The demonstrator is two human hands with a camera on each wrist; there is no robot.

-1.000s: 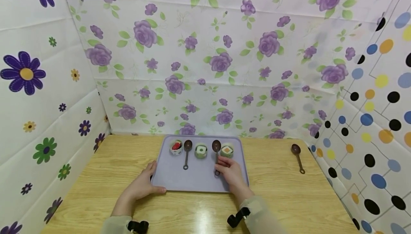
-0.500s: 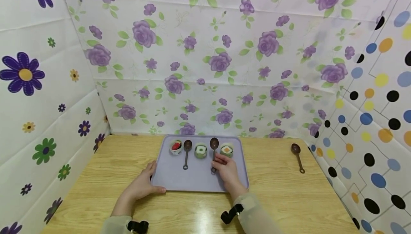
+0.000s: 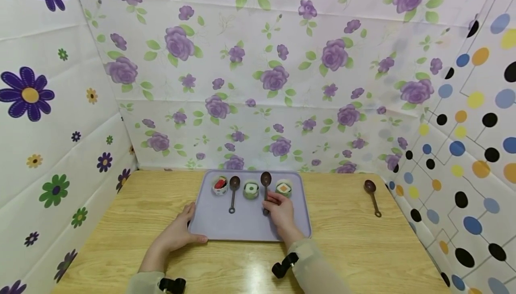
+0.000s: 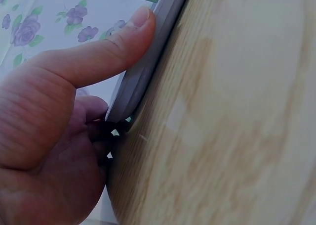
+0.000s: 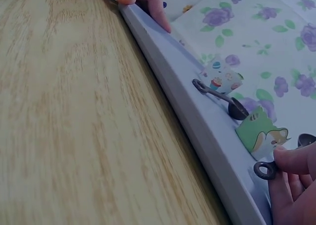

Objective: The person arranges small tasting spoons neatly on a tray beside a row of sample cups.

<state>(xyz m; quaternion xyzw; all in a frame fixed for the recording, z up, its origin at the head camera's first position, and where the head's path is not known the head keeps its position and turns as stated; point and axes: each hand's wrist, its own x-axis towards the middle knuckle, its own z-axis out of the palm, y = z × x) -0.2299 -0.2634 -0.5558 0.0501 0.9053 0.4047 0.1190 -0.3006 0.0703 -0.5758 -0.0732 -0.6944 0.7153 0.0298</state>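
On a lavender tray (image 3: 225, 226) three small cups stand in a row: one with red filling (image 3: 220, 185), a green one with a white top (image 3: 251, 189), and one with an orange-and-white top (image 3: 284, 188). A brown spoon (image 3: 232, 195) lies between the left and middle cups. My right hand (image 3: 281, 213) pinches the handle of a second brown spoon (image 3: 266, 179) between the middle and right cups; its ring end (image 5: 265, 170) sticks out below the fingers in the right wrist view. My left hand (image 3: 177, 235) grips the tray's near left corner, thumb (image 4: 133, 34) along the rim.
A third brown spoon (image 3: 372, 195) lies on the wooden table (image 3: 342, 240), right of the tray. Behind the table hangs a floral sheet (image 3: 298, 128), with patterned sheets on the left and right sides.
My right hand has moved left and slightly away from me with its spoon, leaving the spoon farther from the right cup. The left hand still holds the tray corner.
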